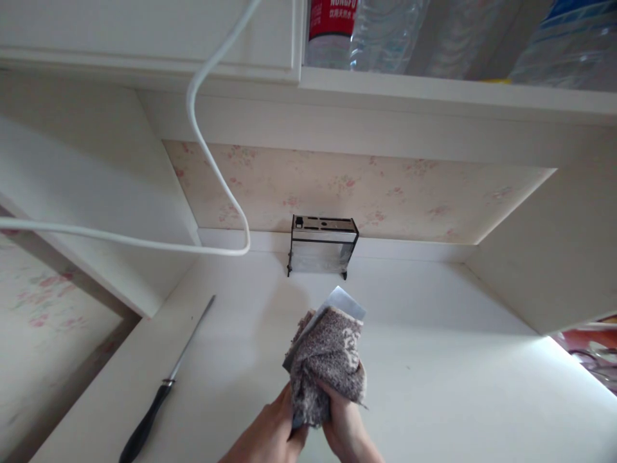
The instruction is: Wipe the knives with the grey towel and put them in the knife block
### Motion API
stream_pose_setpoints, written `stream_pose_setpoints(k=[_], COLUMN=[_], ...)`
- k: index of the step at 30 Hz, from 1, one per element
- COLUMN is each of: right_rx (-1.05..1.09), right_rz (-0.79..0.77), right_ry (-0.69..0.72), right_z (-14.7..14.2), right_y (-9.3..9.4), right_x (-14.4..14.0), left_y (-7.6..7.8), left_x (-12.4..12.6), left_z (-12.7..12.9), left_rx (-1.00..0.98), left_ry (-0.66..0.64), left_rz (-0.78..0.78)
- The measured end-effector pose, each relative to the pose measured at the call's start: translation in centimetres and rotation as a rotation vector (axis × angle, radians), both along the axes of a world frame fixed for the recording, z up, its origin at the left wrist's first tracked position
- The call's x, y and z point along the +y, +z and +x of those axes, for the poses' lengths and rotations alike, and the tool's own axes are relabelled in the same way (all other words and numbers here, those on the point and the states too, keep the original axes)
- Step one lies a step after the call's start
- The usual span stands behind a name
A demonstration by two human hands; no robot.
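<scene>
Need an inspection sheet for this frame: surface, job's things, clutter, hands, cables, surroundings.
Surface: white counter, bare around the hands.
Job's things: blade wrapped in a grey cloth, tip showing above it.
Clutter: honing steel lying at left; knife block against the wall.
Hands: left hand and right hand both grip the cloth low down.
Cables: white cable loops down at left.
Surroundings: floral wall panel; bottles on the shelf above.

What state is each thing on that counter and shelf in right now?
Cleaver: blade tip showing, the rest wrapped in the cloth.
Cloth: bunched around the blade, gripped by both hands.
Left hand: closed at the cloth's lower end.
Right hand: closed on the cloth.
Knife rack: upright by the wall, slots empty.
Sharpening rod: lying flat, untouched.
Bottles: standing on the shelf.
Cable: hanging loose.
</scene>
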State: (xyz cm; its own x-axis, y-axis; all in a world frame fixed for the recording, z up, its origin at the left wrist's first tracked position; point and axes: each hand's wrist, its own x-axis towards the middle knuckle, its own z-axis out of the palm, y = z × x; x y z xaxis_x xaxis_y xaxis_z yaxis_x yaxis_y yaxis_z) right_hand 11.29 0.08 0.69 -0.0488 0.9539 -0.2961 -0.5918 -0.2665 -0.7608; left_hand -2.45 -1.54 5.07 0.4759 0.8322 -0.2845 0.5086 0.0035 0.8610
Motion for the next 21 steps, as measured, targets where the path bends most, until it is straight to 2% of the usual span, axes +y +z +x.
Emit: stream_pose_setpoints(k=[3, 8, 11, 14, 17, 19, 21], right_rx=[0.037, 0.106, 0.138, 0.160, 0.135, 0.120, 0.088], right_rz=[-0.124, -0.229, -0.198, -0.048, 0.089, 0.116, 0.105], right_ry=[-0.153, -0.336, -0.377, -0.400, -0.506, -0.536, -0.422], right_z=[0.7, 3.3, 5.0, 7.0, 9.4, 10.4, 10.3], right_y=[0.4, 1.2, 2.3, 3.9, 4.7, 4.4, 3.6], right_x=[0.7, 3.6, 5.5, 7.2, 7.9, 7.5, 6.4], left_y=[-0.4, 0.2, 1.1, 2.3, 2.9, 2.8, 2.3], left_x=[-0.4, -1.0, -0.9, -0.8, -0.9, -1.0, -1.0], left_z=[-0.4, -1.7, -2.3, -2.8, -3.5, -4.1, -4.5], left_rx=[0.081, 0.167, 0.194, 0.189, 0.060, -0.118, -0.372], left_ry=[0.040, 0.092, 0.086, 0.129, 0.250, 0.354, 0.438], left_rz=[0.001, 0.009, 0.026, 0.047, 0.007, -0.091, -0.220])
